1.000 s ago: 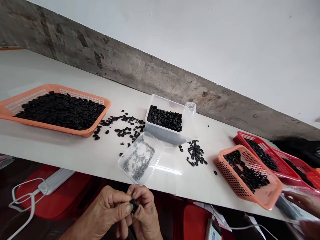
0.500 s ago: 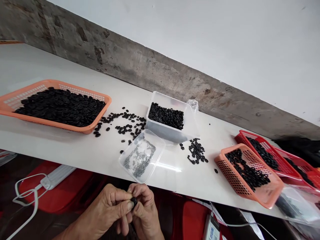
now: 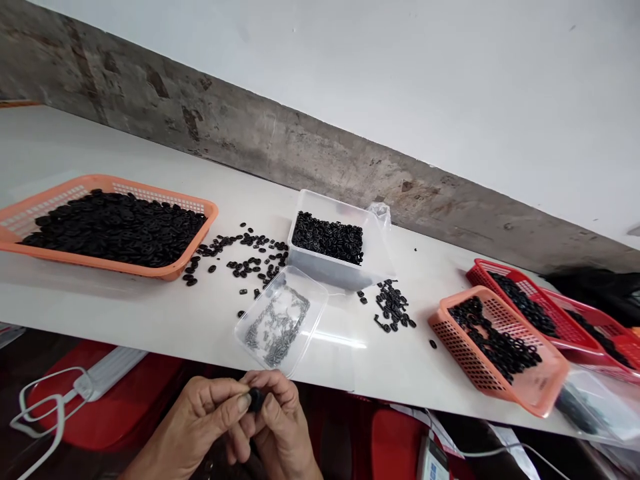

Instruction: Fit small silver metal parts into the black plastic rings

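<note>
Below the front edge of the white table (image 3: 150, 313), my left hand (image 3: 200, 423) and my right hand (image 3: 283, 427) meet. Both pinch one small black plastic piece (image 3: 256, 399) between thumbs and fingertips. Just above them on the table lies a clear shallow tray (image 3: 281, 320) of small metal bits. Behind it stands a clear tub (image 3: 334, 248) filled with black pieces. Loose black pieces (image 3: 245, 257) are scattered to the tub's left, and another small cluster of black pieces (image 3: 393, 305) lies to its right.
A wide orange basket (image 3: 107, 223) heaped with black pieces sits at the left. At the right stand a smaller orange basket (image 3: 497, 350) and red baskets (image 3: 540, 307), also holding black pieces. A white cable (image 3: 45, 407) and red seats show under the table.
My hands stay together on the black piece and sit slightly further left in the picture. The other person's hand seen at the far right a second ago is gone.
</note>
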Available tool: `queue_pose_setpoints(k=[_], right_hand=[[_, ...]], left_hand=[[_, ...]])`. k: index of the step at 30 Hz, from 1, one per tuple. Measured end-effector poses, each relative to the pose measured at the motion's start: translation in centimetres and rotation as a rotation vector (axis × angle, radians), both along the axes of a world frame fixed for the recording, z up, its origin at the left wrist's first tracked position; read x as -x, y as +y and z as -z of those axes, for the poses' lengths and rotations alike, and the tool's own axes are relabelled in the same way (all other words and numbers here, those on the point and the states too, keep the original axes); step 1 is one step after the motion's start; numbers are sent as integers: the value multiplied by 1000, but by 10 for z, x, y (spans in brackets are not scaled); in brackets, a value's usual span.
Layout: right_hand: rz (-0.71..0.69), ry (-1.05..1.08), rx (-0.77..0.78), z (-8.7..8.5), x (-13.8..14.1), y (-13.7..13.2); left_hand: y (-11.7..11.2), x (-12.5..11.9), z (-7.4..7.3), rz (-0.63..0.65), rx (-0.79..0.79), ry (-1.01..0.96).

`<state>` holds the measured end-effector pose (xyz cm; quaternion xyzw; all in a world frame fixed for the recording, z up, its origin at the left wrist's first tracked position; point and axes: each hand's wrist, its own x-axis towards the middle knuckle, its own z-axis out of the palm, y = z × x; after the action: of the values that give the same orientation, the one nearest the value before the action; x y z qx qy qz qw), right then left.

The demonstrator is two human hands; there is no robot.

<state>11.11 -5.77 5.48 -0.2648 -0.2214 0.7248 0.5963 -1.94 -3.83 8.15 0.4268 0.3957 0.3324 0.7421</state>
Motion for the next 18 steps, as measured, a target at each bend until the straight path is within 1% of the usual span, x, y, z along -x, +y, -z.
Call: queue_pose_setpoints(k=[5,9,11,15,18], right_hand=[[19,-87,-65,-3,5,-3],[66,-223,-121,-7,5,-4],[89,-285,-120,-9,3,-4],[153,-403,-155,-15,-3,-3],[131,-388,-166,-22,-6,-1]], left_hand=[[-4,3,0,-83,63,-31],[-4,0,-5,-149,109,-58],[-4,-3,-8,-181,111,-53],[-7,-6,-9,-195,96,-24],[-12,-4,-8,-173,105,-47]])
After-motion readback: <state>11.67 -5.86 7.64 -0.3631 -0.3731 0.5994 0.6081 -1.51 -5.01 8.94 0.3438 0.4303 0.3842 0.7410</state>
